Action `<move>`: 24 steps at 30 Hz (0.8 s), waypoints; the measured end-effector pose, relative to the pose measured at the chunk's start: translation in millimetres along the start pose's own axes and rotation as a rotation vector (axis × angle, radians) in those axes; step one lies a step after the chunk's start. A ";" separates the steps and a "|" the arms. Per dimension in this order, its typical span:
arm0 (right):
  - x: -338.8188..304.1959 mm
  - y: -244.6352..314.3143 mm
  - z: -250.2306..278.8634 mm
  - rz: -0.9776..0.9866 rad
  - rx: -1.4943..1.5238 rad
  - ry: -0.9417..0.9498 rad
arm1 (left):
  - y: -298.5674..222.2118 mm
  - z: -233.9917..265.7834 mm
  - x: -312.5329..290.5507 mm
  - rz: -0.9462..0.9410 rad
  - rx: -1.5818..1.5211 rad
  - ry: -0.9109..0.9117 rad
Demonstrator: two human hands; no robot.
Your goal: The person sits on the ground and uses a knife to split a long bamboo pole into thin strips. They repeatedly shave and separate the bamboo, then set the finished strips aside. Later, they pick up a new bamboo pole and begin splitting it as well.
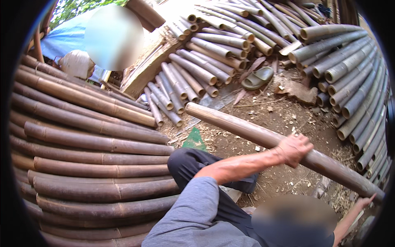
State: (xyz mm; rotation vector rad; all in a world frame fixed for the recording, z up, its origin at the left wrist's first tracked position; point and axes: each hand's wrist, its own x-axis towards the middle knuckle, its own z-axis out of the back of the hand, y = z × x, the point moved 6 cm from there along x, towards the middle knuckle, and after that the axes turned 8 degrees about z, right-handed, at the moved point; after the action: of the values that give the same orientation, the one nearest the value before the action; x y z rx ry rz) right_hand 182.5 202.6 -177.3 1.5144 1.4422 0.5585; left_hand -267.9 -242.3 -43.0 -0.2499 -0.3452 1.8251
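Observation:
A thick brown bamboo pole [238, 126] slants across the scene, from a cut end left of the middle down to the right rim. My left hand [294, 149] is closed around it, right of its middle, with the knuckles up. At the lower right end, my right hand [365, 202] holds the pole close to its tip; some of those fingers are hidden. The pole is raised over dirt strewn with pale chips. My bent leg in dark trousers [187, 164] is below it, and a green scrap [194, 139] lies beyond the knee.
Dark bamboo poles [111, 166] are stacked along the left. Shorter cut pieces [197, 72] fill the back, and another bamboo pile [349, 74] rises at the right. A green sandal [258, 78] lies on the dirt. At upper left is a blurred patch near blue sheeting [63, 41].

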 end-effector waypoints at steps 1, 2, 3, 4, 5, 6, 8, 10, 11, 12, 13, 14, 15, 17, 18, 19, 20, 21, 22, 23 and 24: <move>20.3 8.5 17.0 -0.006 0.023 0.050 | -18.3 9.0 -0.5 0.012 0.046 0.020; 9.1 -1.5 20.4 -0.023 -0.024 0.040 | -28.5 16.8 -13.8 0.048 0.064 0.051; -9.6 -12.3 18.8 -0.027 -0.082 0.024 | -34.6 11.0 -22.5 0.082 0.064 0.068; -25.5 -15.5 22.2 -0.016 -0.134 0.002 | -42.0 9.3 -28.8 0.075 0.035 0.016; -45.7 -20.4 21.8 -0.016 -0.173 -0.008 | -50.3 14.1 -35.3 0.089 0.042 0.052; -64.9 -24.9 24.6 -0.021 -0.199 -0.014 | -58.8 19.7 -42.8 0.102 0.052 0.086; -102.4 -33.8 21.1 -0.041 -0.244 -0.002 | -71.5 17.0 -58.1 0.095 0.028 0.026; -125.6 -32.9 22.0 -0.028 -0.279 0.001 | -85.9 11.2 -65.5 0.102 0.093 -0.026; -137.4 -35.9 20.7 -0.037 -0.291 0.012 | -89.2 4.4 -70.4 0.116 0.099 -0.040; -142.8 -38.1 18.8 -0.036 -0.304 0.022 | -91.0 2.3 -73.3 0.125 0.106 -0.054; -149.5 -40.6 18.1 -0.037 -0.314 0.029 | -89.8 -1.0 -78.5 0.135 0.102 -0.041; -153.0 -40.8 17.6 -0.037 -0.321 0.036 | -89.9 -2.1 -82.9 0.143 0.093 -0.028; -156.3 -41.6 16.5 -0.036 -0.331 0.044 | -89.8 -3.5 -86.5 0.150 0.084 -0.015; -159.5 -39.9 17.3 -0.028 -0.346 0.047 | -89.2 -4.1 -91.3 0.160 0.085 -0.066; -159.8 -38.3 18.3 -0.021 -0.358 0.049 | -88.7 -3.9 -92.3 0.162 0.086 -0.091; -159.9 -36.4 19.4 -0.015 -0.361 0.046 | -88.5 -5.4 -92.2 0.168 0.100 -0.088; -157.6 -35.5 20.2 -0.009 -0.367 0.043 | -88.8 -6.8 -91.3 0.172 0.115 -0.085; -154.1 -33.6 22.2 0.000 -0.373 0.041 | -89.1 -7.8 -90.1 0.176 0.129 -0.082; -151.4 -31.1 24.8 0.011 -0.381 0.035 | -90.1 -4.3 -90.4 0.161 0.138 -0.105; -149.0 -30.2 27.3 0.012 -0.391 0.032 | -89.0 1.9 -94.2 0.153 0.150 -0.127; -146.5 -30.8 29.3 0.016 -0.394 0.029 | -88.1 5.6 -95.7 0.143 0.163 -0.149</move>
State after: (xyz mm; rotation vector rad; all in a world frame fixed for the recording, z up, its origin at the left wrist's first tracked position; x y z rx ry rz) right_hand 161.3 51.5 -177.1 1.2088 1.2532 0.8237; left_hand -164.3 -312.5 -6.7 -0.0259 -0.2857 2.0072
